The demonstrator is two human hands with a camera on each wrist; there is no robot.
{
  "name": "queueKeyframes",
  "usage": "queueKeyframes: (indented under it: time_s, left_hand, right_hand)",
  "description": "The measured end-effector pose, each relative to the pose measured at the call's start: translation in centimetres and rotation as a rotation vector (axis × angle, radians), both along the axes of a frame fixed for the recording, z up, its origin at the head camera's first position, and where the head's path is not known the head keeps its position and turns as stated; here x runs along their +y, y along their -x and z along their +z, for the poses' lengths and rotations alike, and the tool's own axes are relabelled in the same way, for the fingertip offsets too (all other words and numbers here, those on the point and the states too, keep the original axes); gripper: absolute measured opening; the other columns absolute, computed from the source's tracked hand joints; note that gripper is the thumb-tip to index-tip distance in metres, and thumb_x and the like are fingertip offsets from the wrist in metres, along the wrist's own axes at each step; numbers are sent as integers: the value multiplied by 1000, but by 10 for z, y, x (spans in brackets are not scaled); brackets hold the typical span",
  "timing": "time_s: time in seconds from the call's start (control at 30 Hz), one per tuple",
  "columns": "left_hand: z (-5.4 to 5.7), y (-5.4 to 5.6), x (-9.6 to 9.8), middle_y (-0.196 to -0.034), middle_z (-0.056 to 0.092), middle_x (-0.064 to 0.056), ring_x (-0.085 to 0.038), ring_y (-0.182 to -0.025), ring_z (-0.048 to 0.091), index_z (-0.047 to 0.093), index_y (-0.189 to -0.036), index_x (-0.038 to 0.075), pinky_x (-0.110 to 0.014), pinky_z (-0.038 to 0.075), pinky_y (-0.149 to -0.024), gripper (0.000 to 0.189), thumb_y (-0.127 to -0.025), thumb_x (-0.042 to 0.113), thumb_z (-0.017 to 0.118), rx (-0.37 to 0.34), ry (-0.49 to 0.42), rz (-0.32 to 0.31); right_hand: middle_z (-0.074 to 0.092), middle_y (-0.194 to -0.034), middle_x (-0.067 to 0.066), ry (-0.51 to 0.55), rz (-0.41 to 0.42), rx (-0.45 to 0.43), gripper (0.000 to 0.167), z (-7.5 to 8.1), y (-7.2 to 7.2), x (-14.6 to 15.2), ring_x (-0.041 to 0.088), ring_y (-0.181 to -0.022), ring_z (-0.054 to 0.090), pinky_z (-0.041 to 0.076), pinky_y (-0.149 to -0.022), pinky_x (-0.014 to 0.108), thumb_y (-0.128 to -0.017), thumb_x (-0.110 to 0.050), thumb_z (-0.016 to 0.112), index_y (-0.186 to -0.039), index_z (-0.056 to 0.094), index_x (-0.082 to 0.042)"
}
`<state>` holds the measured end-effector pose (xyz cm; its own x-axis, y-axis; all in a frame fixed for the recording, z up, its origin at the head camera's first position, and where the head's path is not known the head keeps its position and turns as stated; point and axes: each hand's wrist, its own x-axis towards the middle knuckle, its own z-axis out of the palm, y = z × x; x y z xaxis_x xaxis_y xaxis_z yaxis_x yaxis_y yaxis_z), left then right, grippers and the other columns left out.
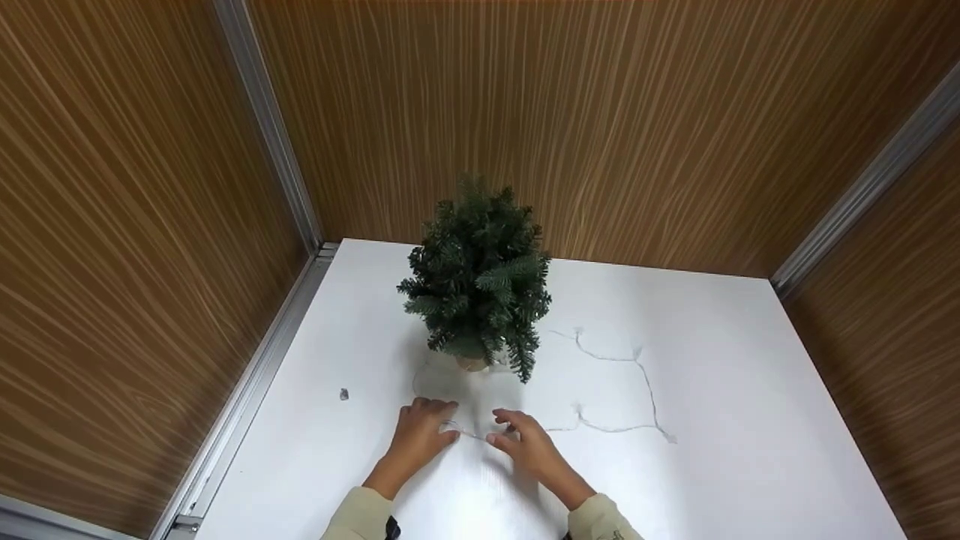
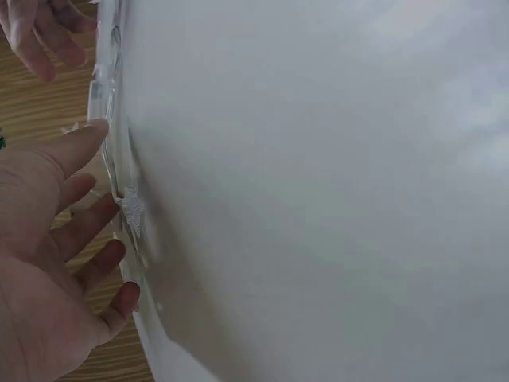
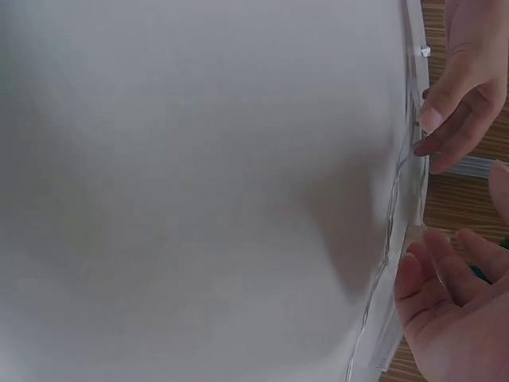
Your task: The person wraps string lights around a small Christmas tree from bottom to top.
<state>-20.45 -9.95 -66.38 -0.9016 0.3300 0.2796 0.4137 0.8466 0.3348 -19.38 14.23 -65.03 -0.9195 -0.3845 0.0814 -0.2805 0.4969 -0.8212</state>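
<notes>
A thin clear cord with small translucent pieces along it, like a light string (image 1: 613,430), lies in a loop over the white table around the base of a small artificial Christmas tree (image 1: 480,285). My left hand (image 1: 421,433) is at the cord in front of the tree, fingers spread and loosely bent. In the left wrist view a glittery pale piece (image 2: 132,212) of the cord lies against its fingertips. My right hand (image 1: 529,446) hovers by the cord a little to the right, its fingers loosely bent. No grip on the cord shows in the right wrist view.
A small grey object (image 1: 344,394) lies on the white table (image 1: 750,420), left of the hands. Wood-grain panels (image 1: 585,127) with metal frame rails (image 1: 274,127) enclose the table at the back and sides.
</notes>
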Motion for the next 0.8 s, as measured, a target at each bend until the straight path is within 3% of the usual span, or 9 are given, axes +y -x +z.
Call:
queueKeyframes:
  time_s: [0.2, 0.37, 0.63, 0.8]
  left_hand:
    - [-1, 1, 3, -97, 69, 3, -26, -100, 57, 74, -105, 19, -46, 43, -82, 25, -83, 26, 82, -99, -17, 7]
    - [-2, 1, 8, -84, 62, 7, -21, -95, 52, 74, -92, 21, -43, 39, -82, 10, -86, 27, 79, -173, -26, -13]
    - [0, -3, 10, -80, 61, 9, -18, -90, 52, 73, -82, 24, -43, 38, -80, 8, -86, 24, 79, -135, -35, -57]
    - [5, -3, 13, -82, 66, 11, -15, -89, 54, 73, -84, 24, -42, 38, -83, 6, -88, 25, 77, -125, -101, -88]
  right_hand:
    - [69, -113, 19, 38, -8, -6, 45, -8, 0, -7, 31, -94, 62, 52, -82, 33, -91, -22, 76, -127, 64, 3]
    - [70, -108, 19, 74, -9, 5, 39, -12, -2, -13, 28, -89, 63, 51, -79, 29, -91, -18, 77, -120, 66, 5]
    - [70, -97, 15, 114, 17, 161, 26, -18, -3, -17, 13, -82, 61, 49, -70, 24, -90, -10, 75, -109, 69, 6]
    - [73, -91, 12, 93, -8, 118, 17, -17, -1, -17, 15, -81, 66, 53, -72, 26, -90, -10, 75, -103, 74, 2]
